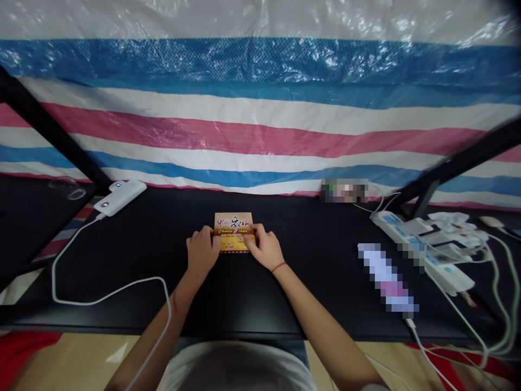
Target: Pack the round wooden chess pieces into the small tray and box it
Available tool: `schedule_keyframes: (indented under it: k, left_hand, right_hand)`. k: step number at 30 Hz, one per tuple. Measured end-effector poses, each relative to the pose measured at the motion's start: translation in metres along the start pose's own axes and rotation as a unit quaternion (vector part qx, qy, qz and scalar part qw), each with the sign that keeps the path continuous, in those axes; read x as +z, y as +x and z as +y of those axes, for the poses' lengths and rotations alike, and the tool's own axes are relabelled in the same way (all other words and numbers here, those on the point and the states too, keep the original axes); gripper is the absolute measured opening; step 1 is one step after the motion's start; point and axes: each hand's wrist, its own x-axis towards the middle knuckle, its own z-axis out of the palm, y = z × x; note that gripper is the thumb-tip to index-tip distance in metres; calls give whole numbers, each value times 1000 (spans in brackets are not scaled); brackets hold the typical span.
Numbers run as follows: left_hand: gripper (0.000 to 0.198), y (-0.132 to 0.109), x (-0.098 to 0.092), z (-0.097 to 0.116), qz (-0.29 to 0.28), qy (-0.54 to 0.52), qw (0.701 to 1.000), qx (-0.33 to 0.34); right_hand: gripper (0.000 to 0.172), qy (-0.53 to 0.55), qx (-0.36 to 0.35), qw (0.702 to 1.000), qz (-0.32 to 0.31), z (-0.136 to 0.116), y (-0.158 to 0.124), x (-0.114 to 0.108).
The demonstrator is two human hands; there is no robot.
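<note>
A small Chinese chess box (235, 222) lies on the black table, its printed lid facing up with the words "Chinese chess" across it. My left hand (202, 248) grips the box's left edge, the thumb against its side and the other fingers curled. On the opposite edge, my right hand (266, 247) holds the box with the thumb over the lid's lower right part and the fingers along the side. A thin red cord circles my right wrist. What is inside the box is hidden.
A white power bank (124, 196) with a cable sits back left, near a clear cup (74, 191). On the right are a power strip (423, 251) with tangled cables and a blurred-out, plugged-in device (386, 278). A striped plastic sheet (260, 130) hangs behind the table (309, 304).
</note>
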Motion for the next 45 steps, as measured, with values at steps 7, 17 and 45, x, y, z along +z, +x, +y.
schedule_keyframes:
  k: [7,17,45]
  left_hand:
    - [13,-1,2,-4,3,-7,1000,20]
    - [28,26,0,-10,-4,-68,998,-16]
    - [33,55,2,-13,-24,88,996,8]
  right_hand:
    - [25,38,-10,999,21,3,-3,5]
    - [36,105,93,986,95,23,19,-3]
    - [30,-75,110,991,-6,26,33,-7]
